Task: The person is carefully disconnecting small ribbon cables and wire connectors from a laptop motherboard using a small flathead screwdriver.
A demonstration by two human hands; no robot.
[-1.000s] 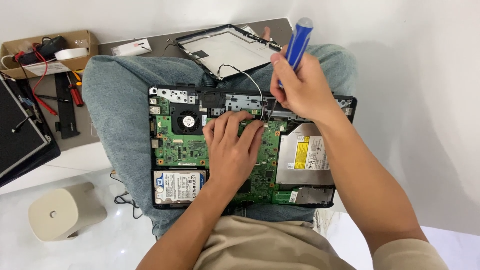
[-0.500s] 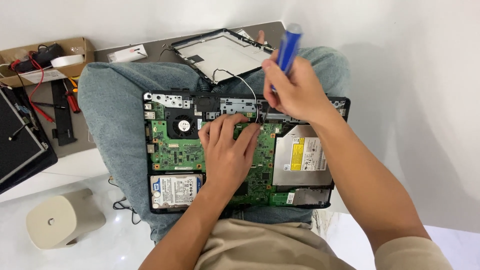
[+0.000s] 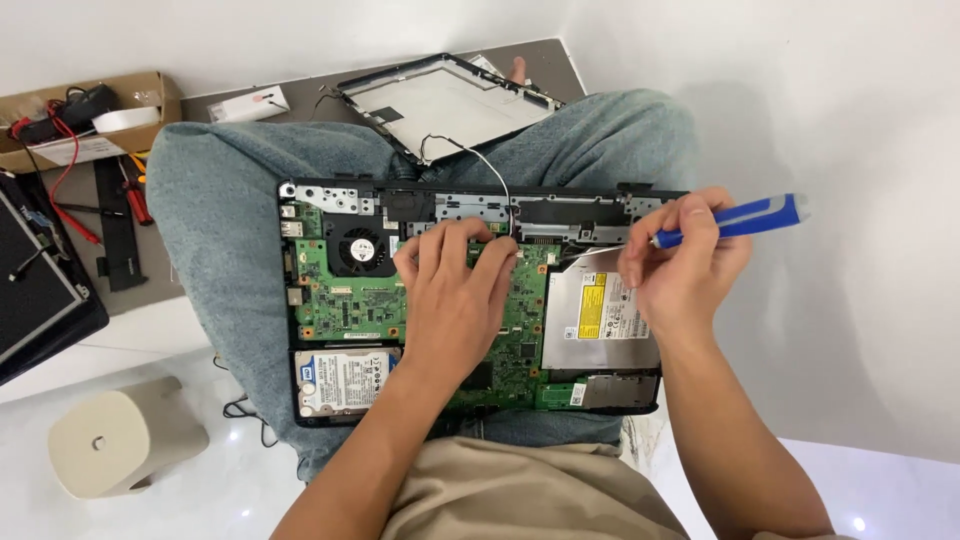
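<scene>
Here, your left hand [image 3: 455, 300] lies flat, fingers spread and holding nothing, on the green circuit board [image 3: 345, 295] of the opened laptop [image 3: 470, 310] across your lap (fan [image 3: 357, 247] just left of your fingertips). Your right hand [image 3: 680, 265], beside the silver optical drive [image 3: 595, 315], pinches a blue screwdriver [image 3: 735, 220].

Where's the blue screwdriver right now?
In the head view, the blue screwdriver is at right, held in the right hand above the silver optical drive of the opened laptop.
</scene>
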